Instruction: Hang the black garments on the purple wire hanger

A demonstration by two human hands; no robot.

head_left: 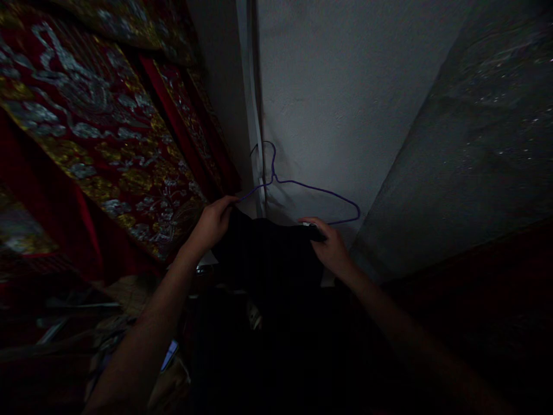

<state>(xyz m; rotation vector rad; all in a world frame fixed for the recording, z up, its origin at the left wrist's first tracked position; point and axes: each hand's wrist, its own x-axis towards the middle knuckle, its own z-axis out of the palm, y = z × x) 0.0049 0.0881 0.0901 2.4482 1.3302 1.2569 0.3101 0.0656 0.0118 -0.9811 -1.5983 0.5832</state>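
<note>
A dark garment (272,248), its kind lost in the gloom, hangs stretched between my two hands in front of the wall. My left hand (216,222) is closed at its upper left corner, thumb and fingers pinching where the cloth meets the hanger. A thin purple clothes hanger (313,187) carries the garment on its left part; the right end of the hanger is bare. Fingers of my right hand (329,242) are wrapped round the garment's upper right edge, beside the hanger's lower bar. Most of the lower cloth is too dark to make out.
Red cloth with gold and silver embroidery (108,132) hangs at the left. Behind the hanger are a pale wall (337,86) and a narrow upright strip (251,75). Dim clutter lies at lower left, with a small bright bluish thing (169,355).
</note>
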